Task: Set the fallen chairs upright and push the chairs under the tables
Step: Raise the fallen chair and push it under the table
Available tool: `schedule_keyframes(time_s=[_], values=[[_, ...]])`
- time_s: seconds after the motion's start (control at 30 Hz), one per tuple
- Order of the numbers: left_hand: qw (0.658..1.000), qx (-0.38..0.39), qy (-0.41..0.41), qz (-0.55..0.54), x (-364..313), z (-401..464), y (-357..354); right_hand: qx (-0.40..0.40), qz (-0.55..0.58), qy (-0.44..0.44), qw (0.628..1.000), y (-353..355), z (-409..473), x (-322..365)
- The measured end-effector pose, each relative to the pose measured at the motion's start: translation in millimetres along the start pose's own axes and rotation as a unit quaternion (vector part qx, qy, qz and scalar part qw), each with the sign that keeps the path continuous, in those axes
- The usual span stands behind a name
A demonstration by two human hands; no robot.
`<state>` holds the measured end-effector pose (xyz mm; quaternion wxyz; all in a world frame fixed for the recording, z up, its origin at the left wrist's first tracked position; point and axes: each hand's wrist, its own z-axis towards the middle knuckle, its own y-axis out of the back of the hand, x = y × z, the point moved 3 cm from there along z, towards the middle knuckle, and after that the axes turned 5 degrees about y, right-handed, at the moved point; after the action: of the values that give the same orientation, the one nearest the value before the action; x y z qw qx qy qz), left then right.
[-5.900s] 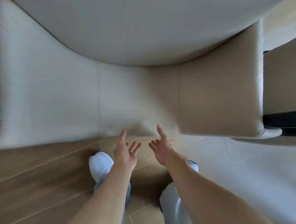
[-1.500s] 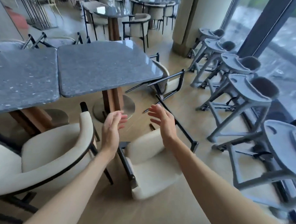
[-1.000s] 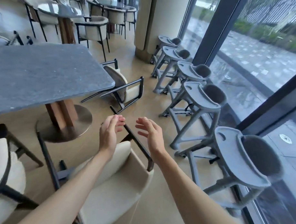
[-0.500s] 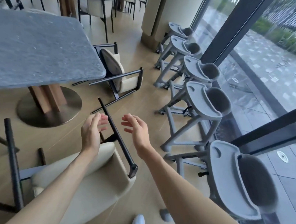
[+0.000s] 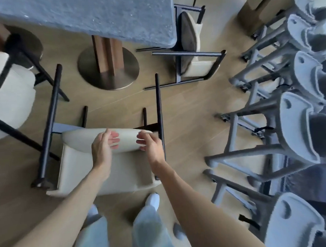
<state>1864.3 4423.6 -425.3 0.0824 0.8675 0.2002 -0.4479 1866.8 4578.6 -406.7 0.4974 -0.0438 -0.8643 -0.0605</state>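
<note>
Head view is showing the person standing over a fallen chair point(image 5: 97, 159) lying on its back at six o'clock from the desk point(image 5: 92, 16), black legs pointing toward the pedestal. Both hands are hovering above its seat cushion: left hand point(image 5: 102, 149) and right hand point(image 5: 152, 146) with fingers loosely curled and apart, clamping nothing. The righting step is only being approached. Next move, in my judgement, calls for gripping the backrest and tipping it upright. A second fallen chair point(image 5: 195, 54) is lying at one o'clock. Compared with half a second earlier, the hands are sitting lower and nearer the cushion.
</note>
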Motion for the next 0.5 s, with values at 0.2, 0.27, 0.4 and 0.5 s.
schedule_keyframes(time_s=[0.2, 0.27, 0.4, 0.5], values=[[0.993, -0.031, 0.108, 0.024, 96.1, 41.0, 44.4, -0.017, -0.022, -0.088, 0.996, -27.0, 30.0, -100.6], [0.987, -0.050, 0.152, 0.006, 121.9, 58.9, 62.6, -0.023, -0.029, -0.115, 0.993, -43.0, 38.2, -134.3], [0.964, -0.088, 0.247, -0.039, 169.2, 98.9, 99.8, -0.039, -0.010, -0.171, 0.984, -72.7, 54.9, -199.6], [0.949, -0.097, 0.294, -0.060, 207.1, 131.3, 122.2, -0.056, 0.024, -0.208, 0.976, -90.2, 68.9, -252.6]])
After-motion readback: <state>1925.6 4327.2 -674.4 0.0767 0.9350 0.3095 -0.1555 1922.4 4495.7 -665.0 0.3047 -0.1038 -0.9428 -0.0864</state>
